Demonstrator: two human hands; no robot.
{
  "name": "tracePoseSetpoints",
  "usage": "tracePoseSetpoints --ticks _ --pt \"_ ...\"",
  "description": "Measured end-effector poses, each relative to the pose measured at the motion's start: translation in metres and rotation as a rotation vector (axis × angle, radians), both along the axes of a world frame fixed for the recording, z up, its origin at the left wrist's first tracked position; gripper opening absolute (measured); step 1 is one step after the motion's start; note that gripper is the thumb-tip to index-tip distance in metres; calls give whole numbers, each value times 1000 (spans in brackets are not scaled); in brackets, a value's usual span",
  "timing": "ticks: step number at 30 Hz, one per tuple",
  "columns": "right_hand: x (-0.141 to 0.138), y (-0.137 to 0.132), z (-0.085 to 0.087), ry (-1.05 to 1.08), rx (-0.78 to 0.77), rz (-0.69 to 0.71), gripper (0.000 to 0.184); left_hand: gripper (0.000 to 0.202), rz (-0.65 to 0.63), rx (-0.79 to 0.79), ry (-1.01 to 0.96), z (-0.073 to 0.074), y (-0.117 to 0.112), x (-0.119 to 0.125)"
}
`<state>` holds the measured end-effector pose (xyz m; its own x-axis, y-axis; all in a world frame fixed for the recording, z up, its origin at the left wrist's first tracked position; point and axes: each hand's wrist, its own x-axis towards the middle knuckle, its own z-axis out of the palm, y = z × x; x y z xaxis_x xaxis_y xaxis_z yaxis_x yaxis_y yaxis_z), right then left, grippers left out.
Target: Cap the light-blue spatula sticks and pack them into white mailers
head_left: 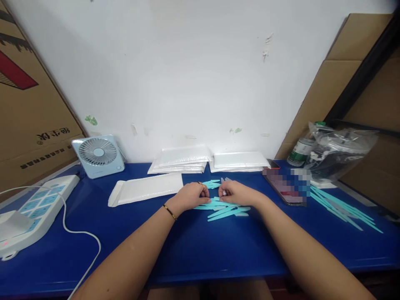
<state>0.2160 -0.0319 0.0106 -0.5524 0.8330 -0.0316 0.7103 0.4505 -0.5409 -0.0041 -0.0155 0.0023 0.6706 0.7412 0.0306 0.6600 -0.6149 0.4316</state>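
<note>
Blue tabletop [200, 250] abuts a scuffed white wall [187, 75]; cardboard boxes [28, 104] lean at left; further cardboard panels [359, 83] stand at right; lighting even, diffuse.

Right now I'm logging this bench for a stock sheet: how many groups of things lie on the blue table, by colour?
White: 4 – flat envelope, two envelope stacks, power strip
Teal: 2 – stick pile under both hands, loose sticks at right
Pale blue: 1 – fan
Total: 7
</note>
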Motion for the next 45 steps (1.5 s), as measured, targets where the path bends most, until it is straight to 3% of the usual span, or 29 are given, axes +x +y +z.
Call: tracePoseSetpoints --ticks 4,8,13,18,24,26,30,33,37,42,45 --pt "3 3 -1 24 70 -41 11 24 45 -29 -38 2 2 0" --pt "17 7 1 122 66 -106 13 27 178 23 -72 7 6 -5" --pt "21 6 3 161 81 -110 14 32 126 -65 -83 8 5 -6" --pt "22 10 0 190 63 -109 17 28 154 97 -30 9 4 -3" --pt "40 20 -3 161 55 -282 25 25 279 216 29 9 14 -9" --pt "39 18 -1 147 86 -267 28 25 290 234 7 9 13 -9" --pt "29 11 1 95 49 -31 26 30 142 158 -22 10 4 -6" --pt "22 9 -3 54 16 18 20 27 8 122 17 8 -2 -1" --pt "22 12 -7 79 27 -38 20 21 22 152 76 7 0 1" --pt "34 17 -3 135 125 -250 20 22 210 196 54 11 11 -9" --pt "41 16 3 127 136 -334 26 25 240 219 17 13 12 -13"
